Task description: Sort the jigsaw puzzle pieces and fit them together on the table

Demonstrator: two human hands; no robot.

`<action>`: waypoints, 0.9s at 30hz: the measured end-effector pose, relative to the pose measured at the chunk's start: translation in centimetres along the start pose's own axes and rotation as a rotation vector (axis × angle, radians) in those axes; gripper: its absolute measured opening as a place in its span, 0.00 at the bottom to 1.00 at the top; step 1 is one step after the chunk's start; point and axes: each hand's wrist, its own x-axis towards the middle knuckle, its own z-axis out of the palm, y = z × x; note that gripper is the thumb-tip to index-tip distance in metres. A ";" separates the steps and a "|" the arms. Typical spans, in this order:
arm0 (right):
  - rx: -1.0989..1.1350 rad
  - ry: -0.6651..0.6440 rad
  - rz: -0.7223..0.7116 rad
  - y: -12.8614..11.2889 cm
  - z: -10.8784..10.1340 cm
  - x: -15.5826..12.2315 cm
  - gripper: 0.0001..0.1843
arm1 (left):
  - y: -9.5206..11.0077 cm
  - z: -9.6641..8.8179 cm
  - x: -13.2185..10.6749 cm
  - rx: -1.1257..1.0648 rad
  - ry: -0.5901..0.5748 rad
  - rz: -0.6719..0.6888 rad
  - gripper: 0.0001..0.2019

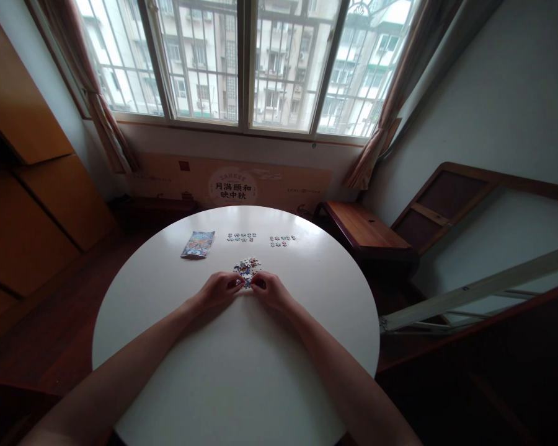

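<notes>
A small cluster of joined jigsaw pieces (247, 268) lies near the middle of the round white table (167, 297). My left hand (220, 289) and my right hand (268, 290) rest on the table at the cluster's near edge, fingers curled and pinched together on a puzzle piece between them. Farther back lie two short rows of loose puzzle pieces (242, 236) (282, 240). A colourful puzzle packet (198, 244) lies at the back left.
A dark wooden bench (363, 226) stands right of the table below the large barred window (246, 62). A wooden frame (446, 198) leans on the right wall. Wooden cabinets (32, 204) fill the left side. A printed cardboard box (232, 183) sits under the sill.
</notes>
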 end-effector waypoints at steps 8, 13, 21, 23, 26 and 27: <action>0.009 0.005 -0.016 0.1 0.1 0.0 0.03 | -0.1 0.1 0.0 0.028 -0.006 -0.002 0.11; 0.005 0.010 -0.007 0.3 0.2 0.0 0.03 | 0.1 0.0 0.0 0.026 -0.015 -0.009 0.11; 0.017 0.010 -0.014 0.3 0.1 0.0 0.03 | 0.1 -0.1 0.0 0.019 -0.015 -0.003 0.11; 0.019 0.011 -0.013 0.2 0.1 0.0 0.03 | 0.0 0.0 0.1 0.018 -0.012 0.001 0.11; 0.017 0.012 -0.011 0.2 0.1 0.0 0.03 | -0.1 0.1 0.1 0.018 -0.002 0.003 0.12; 0.016 0.012 -0.012 0.2 0.1 0.0 0.03 | -0.1 0.1 0.1 0.018 -0.002 0.002 0.12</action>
